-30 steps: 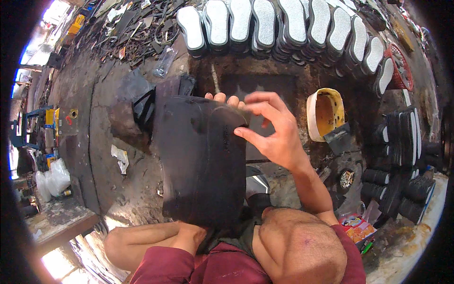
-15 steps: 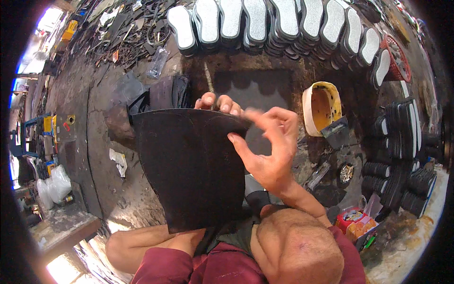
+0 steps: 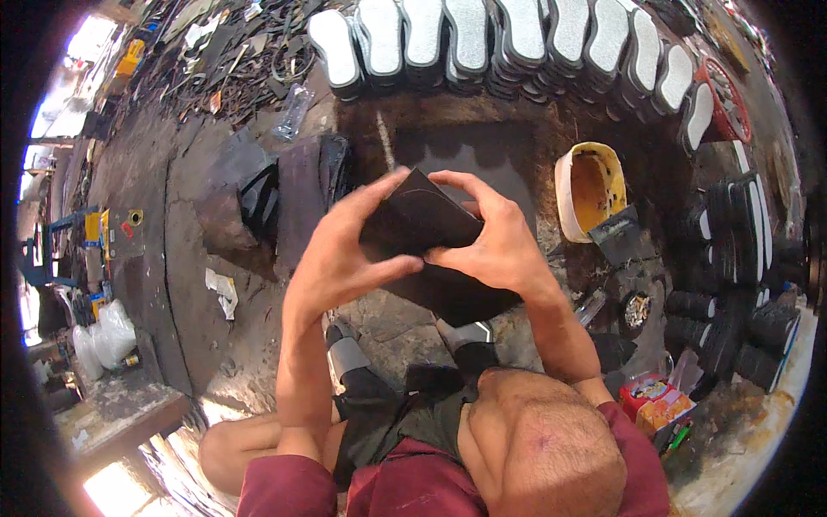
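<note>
Between both hands, above my lap, a black flexible sheet is bent over, with one corner pointing up and away from me. My left hand grips its left side, thumb on the near side and the fingers behind it, partly hidden. Opposite it, my right hand holds the right side, its thumb close to the left thumb at the fold. Part of the sheet hangs below the thumbs, over my feet. Just beyond my left hand lies a stack of dark sheets on the ground.
Stacks of white-topped sole shapes curve along the far side, with more dark stacks at right. A yellow tub stands right of my hands, a dark flat piece against it. Scraps cover the far left ground; a low bench is near left.
The sheet was spread broad and hanging over my lap; now it is folded up between my hands. My left hand has come into full view, and my right hand has turned.
</note>
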Motion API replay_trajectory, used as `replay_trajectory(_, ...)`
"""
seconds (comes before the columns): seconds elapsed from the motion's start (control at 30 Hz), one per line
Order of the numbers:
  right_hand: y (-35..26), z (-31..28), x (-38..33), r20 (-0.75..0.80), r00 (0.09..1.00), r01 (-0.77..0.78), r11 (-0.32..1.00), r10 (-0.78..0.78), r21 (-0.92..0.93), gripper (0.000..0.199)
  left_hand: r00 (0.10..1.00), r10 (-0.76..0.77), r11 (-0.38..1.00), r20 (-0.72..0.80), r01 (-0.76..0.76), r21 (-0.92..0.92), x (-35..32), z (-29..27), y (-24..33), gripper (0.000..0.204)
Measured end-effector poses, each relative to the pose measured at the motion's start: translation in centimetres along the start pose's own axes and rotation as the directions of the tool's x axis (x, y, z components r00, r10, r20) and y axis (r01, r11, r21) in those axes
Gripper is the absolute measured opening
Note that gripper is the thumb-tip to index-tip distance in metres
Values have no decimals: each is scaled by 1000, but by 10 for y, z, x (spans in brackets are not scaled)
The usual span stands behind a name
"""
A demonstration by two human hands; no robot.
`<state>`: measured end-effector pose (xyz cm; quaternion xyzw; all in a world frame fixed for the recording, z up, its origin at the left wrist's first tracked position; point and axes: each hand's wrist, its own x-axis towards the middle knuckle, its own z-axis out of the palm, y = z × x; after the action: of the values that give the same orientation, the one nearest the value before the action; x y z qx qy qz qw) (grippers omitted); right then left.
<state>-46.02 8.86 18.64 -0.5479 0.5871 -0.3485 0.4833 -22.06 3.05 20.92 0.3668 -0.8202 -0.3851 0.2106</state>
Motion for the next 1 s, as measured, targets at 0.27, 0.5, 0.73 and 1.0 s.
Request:
replay_trajectory(0.27,12,0,6,-56,998,24,946,-6,324,30,952,-300,802,66,289,-522,-2,13,-6,58)
replay_trajectory(0.5,27,8,19,-62,996,-51,964,70,262,21,873,-482,766,-74,379,-518,0,37,-13,34)
replay_trajectory(0.73,1,5,17,-258,732,370,686,-631,-627,30,639,-739,445,-214,224,-867,7,53,-44,22)
replay_trajectory(1.0,53,-8,5,-706,694,291,952,-143,93,30,327,-875,275,-356,-270,-923,-77,7,-117,32)
